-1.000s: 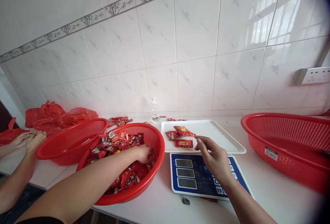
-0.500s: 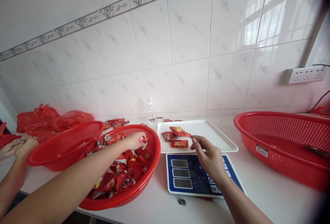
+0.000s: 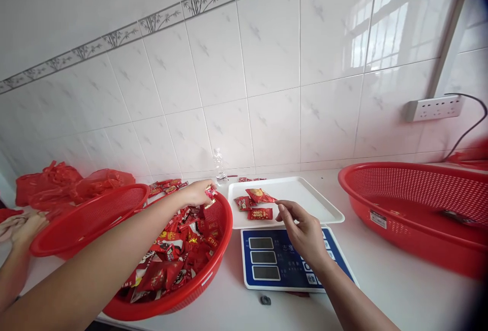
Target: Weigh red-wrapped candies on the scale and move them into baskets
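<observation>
Left hand [image 3: 196, 193]: pinches a red candy packet [image 3: 210, 193] over the red basket [image 3: 223, 254] rim, centre frame. White tray [image 3: 305, 193] lies just right of it. Right hand [image 3: 305, 232]: loosely curled, empty, nearer, at the tray's near edge.

Glossy white tiled wall [image 3: 267, 66] with a bamboo-patterned border [image 3: 160, 14]; white counter [image 3: 412, 290], window light reflected

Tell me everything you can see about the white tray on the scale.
The white tray is rectangular with rounded corners and a low raised rim, and looks like smooth plastic. It sits flat on the blue scale, behind its display panel and close to the tiled wall. Three red snack packets lie on its left part. The right hand hovers at its front edge.
</observation>
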Demonstrator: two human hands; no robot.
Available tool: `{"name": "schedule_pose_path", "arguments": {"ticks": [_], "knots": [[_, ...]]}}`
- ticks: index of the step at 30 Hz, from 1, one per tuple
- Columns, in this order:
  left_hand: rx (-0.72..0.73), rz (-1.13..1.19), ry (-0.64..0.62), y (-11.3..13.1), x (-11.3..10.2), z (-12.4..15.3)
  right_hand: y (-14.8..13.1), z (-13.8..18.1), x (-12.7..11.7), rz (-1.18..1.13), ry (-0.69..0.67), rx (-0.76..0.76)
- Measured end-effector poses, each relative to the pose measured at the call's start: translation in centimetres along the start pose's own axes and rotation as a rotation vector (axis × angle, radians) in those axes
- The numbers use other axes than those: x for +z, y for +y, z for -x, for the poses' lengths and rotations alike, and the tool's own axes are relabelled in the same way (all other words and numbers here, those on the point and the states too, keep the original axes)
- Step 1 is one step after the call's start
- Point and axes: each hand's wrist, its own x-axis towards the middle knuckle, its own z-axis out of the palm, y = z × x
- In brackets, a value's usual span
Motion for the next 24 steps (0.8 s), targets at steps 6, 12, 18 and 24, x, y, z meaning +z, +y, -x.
{"name": "schedule_pose_path", "arguments": {"ticks": [6,12,18,24], "knots": [[0.199,0.118,0.005,0.4,0.2,-0.7,-0.3,0.0,0.0,-0.013,-0.007,-0.002],[0.229,0.125,-0.003,3.5,3.2,-1.8,-0.2,0.0,0.1,-0.015,-0.013,0.0],[0.141,-0.01,0.078,4.8,5.0,-3.2,0.1,0.0,0.1,0.003,-0.011,-0.008],[0.11,0.017,0.178,3.6,4.7,-3.1,0.2,-0.1,0.2,-0.01,-0.047,0.004]]}}
